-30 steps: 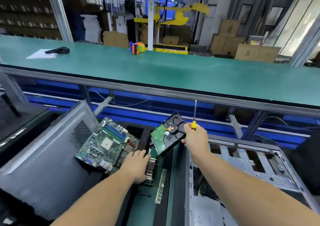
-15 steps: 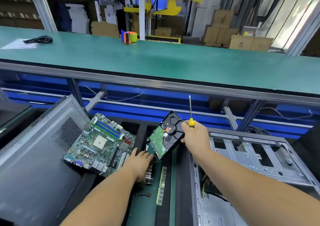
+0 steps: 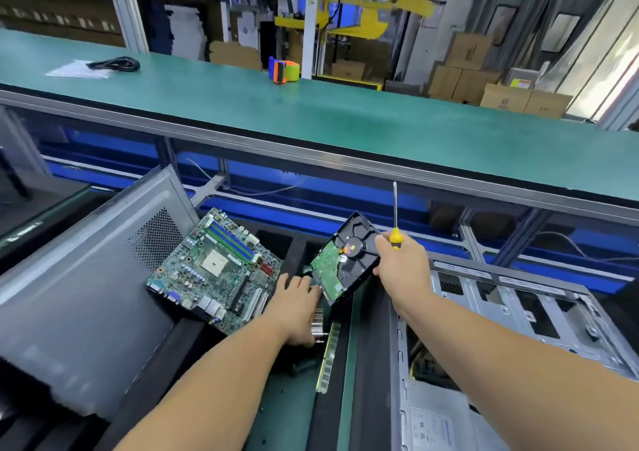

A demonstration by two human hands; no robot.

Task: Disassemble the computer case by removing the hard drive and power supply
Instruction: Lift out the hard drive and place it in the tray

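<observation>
My right hand (image 3: 403, 264) holds a black hard drive (image 3: 359, 257) tilted on edge, its green circuit board facing left, and also grips a yellow-handled screwdriver (image 3: 395, 222) that points up. My left hand (image 3: 294, 302) lies flat with straight fingers on a finned metal heatsink (image 3: 317, 322), fingertips close to the drive's lower corner. The open grey computer case (image 3: 525, 315) lies to the right, under my right forearm. The power supply is not clearly visible.
A green motherboard (image 3: 214, 267) lies left of my hands beside a grey case side panel (image 3: 86, 284). A memory stick (image 3: 328, 357) lies below the heatsink. On the green conveyor table (image 3: 345, 122) behind are a tape dispenser (image 3: 283, 70) and a black cable (image 3: 114, 64).
The drive, screwdriver and both hands keep nearly the same pose. The camera view has shifted a little, showing more of the case side panel and the motherboard.
</observation>
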